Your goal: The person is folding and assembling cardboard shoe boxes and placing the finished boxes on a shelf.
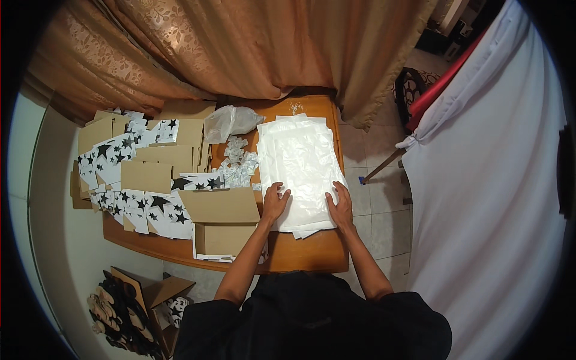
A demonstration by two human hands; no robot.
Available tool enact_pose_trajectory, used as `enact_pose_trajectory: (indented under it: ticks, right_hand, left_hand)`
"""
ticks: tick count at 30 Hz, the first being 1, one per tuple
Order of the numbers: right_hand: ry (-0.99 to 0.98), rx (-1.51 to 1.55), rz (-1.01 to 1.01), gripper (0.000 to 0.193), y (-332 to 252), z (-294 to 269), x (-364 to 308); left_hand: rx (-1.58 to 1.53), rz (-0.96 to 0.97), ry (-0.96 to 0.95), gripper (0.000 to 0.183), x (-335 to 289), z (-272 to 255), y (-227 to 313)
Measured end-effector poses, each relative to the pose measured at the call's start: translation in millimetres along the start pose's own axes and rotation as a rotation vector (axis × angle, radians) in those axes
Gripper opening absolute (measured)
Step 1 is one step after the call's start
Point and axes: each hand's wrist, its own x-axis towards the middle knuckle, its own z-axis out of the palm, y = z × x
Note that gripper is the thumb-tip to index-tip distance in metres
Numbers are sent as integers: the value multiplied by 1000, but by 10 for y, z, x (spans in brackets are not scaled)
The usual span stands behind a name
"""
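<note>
A stack of thin, crinkled white paper sheets (297, 162) lies on the right part of the wooden table, its edges uneven. My left hand (276, 203) rests on the near left part of the stack, fingers apart. On the near right edge lies my right hand (341, 207), also with its fingers apart. Neither hand holds anything. Beside my left forearm stands an open cardboard box (225, 240) with its lid raised. Small whitish sachets (239, 165) are heaped left of the sheets. Behind them sits a translucent plastic bag (231, 124).
Many cardboard boxes with a black star print (153, 171) crowd the left of the wooden table (306, 255). Brown curtains (264, 48) hang behind it, and a white cloth (474, 198) hangs at the right. Shoes (114, 309) and an open box (168, 294) are at the lower left.
</note>
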Motion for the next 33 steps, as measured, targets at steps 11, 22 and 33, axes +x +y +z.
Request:
enact_pose_trajectory:
  ticks: [11, 22, 33]
  right_hand:
    - [46, -115, 101, 51, 244, 268, 493]
    - [80, 22, 351, 56, 271, 253, 622]
    - [238, 206, 97, 20, -369, -40, 423]
  left_hand:
    - [162, -70, 117, 53, 284, 224, -69]
    - [-107, -16, 103, 34, 322, 81, 241]
    - [-147, 44, 172, 23, -248, -581, 993]
